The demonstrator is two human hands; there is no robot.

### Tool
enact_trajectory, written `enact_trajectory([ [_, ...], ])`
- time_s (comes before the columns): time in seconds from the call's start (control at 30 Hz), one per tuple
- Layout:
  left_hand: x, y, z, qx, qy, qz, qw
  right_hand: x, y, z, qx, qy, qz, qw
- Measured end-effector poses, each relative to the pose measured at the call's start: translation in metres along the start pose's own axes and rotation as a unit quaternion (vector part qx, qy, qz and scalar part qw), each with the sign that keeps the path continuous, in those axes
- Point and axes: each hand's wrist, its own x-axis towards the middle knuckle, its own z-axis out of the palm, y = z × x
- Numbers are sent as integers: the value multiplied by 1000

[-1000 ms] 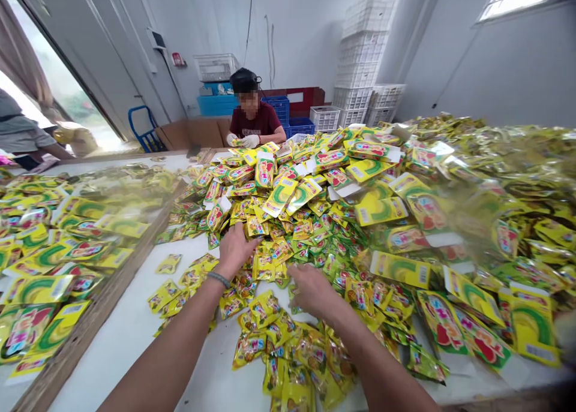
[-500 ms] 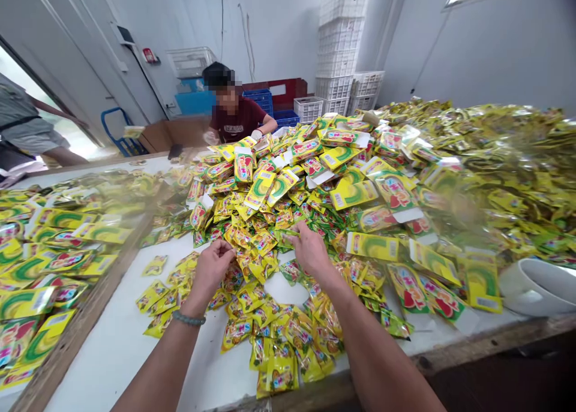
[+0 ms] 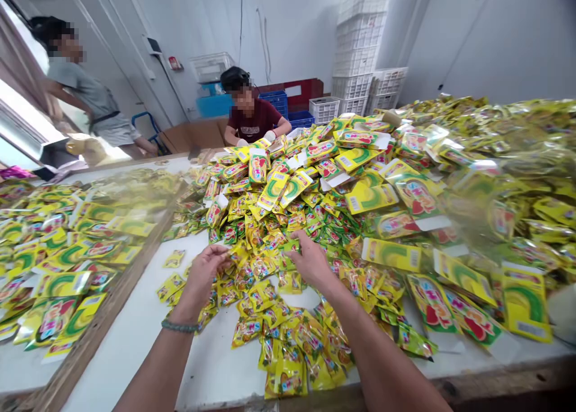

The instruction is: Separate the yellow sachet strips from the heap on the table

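My left hand (image 3: pixel 204 274), with a beaded bracelet (image 3: pixel 180 326) on the wrist, has its thumb and fingers pinched together beside small yellow sachets (image 3: pixel 263 265). Whether a sachet is in that pinch is too blurred to make out. My right hand (image 3: pixel 312 262) reaches into the pile's front with thumb and forefinger apart, close to green sachets (image 3: pixel 330 223). Between my forearms, more yellow sachets (image 3: pixel 285 367) lie in a spread heap near the table edge. Yellow-green printed boxes (image 3: pixel 274 190) are heaped just behind both hands.
A wooden strip (image 3: pixel 112 304) divides the white table (image 3: pixel 108 364), with more boxes (image 3: pixel 63 283) left of it. Larger boxes (image 3: pixel 391 253) lie at right. A co-worker (image 3: pixel 254 118) sits across; another person (image 3: pixel 85 94) stands at left. White crates (image 3: pixel 360 52) are stacked behind.
The view has turned left, bringing the standing person more fully into sight. My left hand has drawn back left from the sachets. My right hand stays at nearly the same part of the pile.
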Motion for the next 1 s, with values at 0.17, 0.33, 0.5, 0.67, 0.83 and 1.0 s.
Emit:
enact_trajectory([
  [0.17,29,4,-16,200,-23,-52,978,-2,-6,-3,-57,-27,-1,998],
  [0.33,80,9,-3,295,64,-10,953,-2,-7,0,-55,-35,-5,998],
  [0.5,90,-1,11,352,106,13,930,1,0,1,13,-11,11,1000],
  [0.67,52,8,2,361,161,86,915,2,-4,-4,128,-16,35,991],
  [0.83,6,14,25,107,79,120,984,2,-10,-3,260,5,34,965],
  [1.0,-22,-2,69,-130,10,-11,991,2,-15,3,399,7,70,914],
])
